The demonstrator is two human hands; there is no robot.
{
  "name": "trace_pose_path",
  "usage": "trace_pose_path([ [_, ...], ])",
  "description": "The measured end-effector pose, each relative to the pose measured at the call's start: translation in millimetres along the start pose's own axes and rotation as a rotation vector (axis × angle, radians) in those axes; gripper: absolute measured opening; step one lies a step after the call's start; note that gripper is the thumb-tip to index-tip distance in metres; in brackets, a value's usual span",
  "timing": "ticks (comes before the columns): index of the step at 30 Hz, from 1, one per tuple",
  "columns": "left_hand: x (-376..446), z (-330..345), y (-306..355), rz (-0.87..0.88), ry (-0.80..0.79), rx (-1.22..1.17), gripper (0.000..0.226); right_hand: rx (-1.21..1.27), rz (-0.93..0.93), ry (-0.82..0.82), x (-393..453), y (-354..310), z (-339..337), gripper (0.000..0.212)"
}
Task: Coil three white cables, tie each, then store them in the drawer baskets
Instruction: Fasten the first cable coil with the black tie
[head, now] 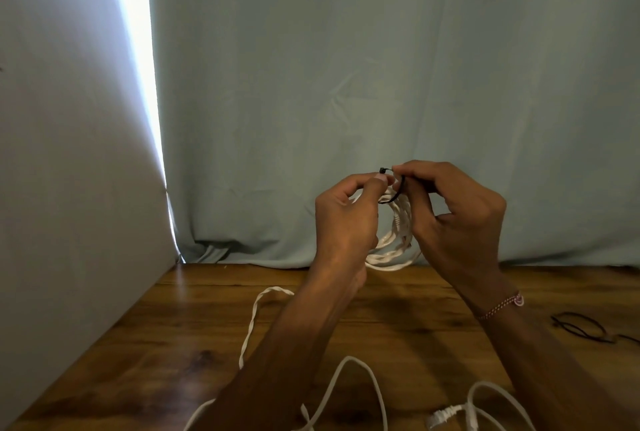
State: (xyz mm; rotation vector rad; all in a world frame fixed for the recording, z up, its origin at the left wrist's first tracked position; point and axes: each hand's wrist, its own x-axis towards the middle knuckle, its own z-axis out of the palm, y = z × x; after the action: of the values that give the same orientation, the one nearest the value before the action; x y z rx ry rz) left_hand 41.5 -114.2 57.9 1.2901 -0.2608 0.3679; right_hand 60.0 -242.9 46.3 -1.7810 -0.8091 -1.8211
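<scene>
Both hands are raised above the far part of a wooden table, in front of a pale blue curtain, and they meet around a coiled white cable that hangs between them. The left hand has its fingers curled, the thumb and forefinger pressed together at the top of the coil, where they pinch the cable bundle and touch one end of a thin black tie. The right hand is also curled tight, its fingertips pinching the other end of the tie just beside the left thumb; a small black head of the tie sticks up between the two hands. The tie loops round the upper strands of the coil (how snug it sits cannot be told from here). The lower part of the coil dangles near the table's back edge. A beaded bracelet circles the right wrist. On the table nearer the camera lie loose white cables, one twisted strand running out to the left under the left forearm, others looping at the bottom edge. More black ties lie on the table well off to the right.
</scene>
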Motion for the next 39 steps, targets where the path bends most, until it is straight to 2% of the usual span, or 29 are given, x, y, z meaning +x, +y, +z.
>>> trace_pose_path([
  [9,-1.0,0.7,-1.5,0.101,-0.04,0.055,0.018,0.001,0.045,-0.133,9.2,-1.2,-5.5,0.016],
  [26,0.3,-0.8,-1.6,0.008,-0.089,-0.013,0.018,0.026,0.181,-0.279,24.7,-10.7,-16.1,0.024],
  [29,2.0,-2.4,-1.0,0.018,-0.103,0.008,0.019,0.111,0.41,-0.312,30.0,-16.0,-20.2,0.029],
  [33,3.8,-2.7,-3.2,0.012,-0.157,0.015,0.018,0.279,0.776,-0.342,36.4,-17.2,-27.5,0.022],
  [39,7.5,-6.3,-6.2,0.044,-0.308,0.049,0.019,0.773,1.153,-0.408,41.3,-7.2,-34.9,0.025],
])
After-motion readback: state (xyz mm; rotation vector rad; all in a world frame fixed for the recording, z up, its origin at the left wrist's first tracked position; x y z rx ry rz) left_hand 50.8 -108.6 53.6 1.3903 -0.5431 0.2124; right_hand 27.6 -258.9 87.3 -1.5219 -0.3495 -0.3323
